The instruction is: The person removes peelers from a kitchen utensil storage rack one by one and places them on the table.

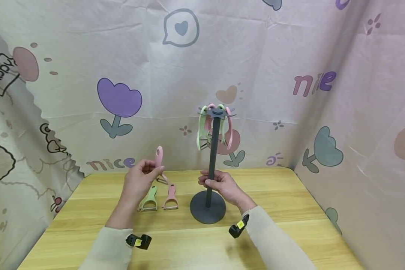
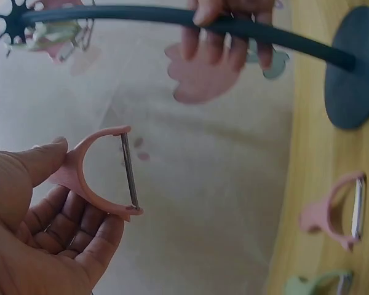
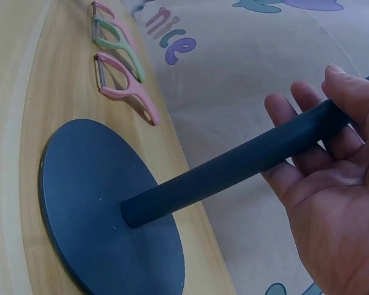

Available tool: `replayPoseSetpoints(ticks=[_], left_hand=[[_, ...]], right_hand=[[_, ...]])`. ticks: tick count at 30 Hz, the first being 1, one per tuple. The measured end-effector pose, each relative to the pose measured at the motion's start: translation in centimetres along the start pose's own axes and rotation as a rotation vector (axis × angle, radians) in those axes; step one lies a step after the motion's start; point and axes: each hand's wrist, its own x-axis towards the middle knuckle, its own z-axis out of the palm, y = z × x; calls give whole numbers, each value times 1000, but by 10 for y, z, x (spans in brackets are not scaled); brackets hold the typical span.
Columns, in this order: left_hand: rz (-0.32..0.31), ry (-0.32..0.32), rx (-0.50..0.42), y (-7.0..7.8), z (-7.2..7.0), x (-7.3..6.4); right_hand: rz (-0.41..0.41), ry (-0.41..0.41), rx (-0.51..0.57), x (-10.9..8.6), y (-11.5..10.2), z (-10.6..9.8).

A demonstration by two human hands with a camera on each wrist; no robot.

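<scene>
In the head view my left hand pinches a pink Y-shaped peeler above the table, its handle end pointing up. The left wrist view shows the thumb and fingers on this peeler's handle, with the metal blade facing away from the palm. My right hand grips the pole of a dark grey stand, above its round base. Several green and pink peelers hang from the hooks of the stand's star-shaped top.
On the table, left of the stand, lie a pink peeler and a green peeler. Another pink peeler lies beyond the green one, partly hidden by it. A printed curtain hangs behind the table.
</scene>
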Motion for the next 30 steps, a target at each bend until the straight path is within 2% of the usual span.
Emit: replayPoseSetpoints(ticks=[7,13,21,30], left_hand=[[-15,29,140,-30,-16,8],[-15,41,200,-52,-27,10],[-11,42,298,-68,-39,14],[-51,24,346,-86,-48,20]], right_hand=[[1,-1,-6,0,0,0],[7,3,0,-1,-1,0],[11,4,-10,-2,-2,0],[28,9,-8,-1,-2,-1]])
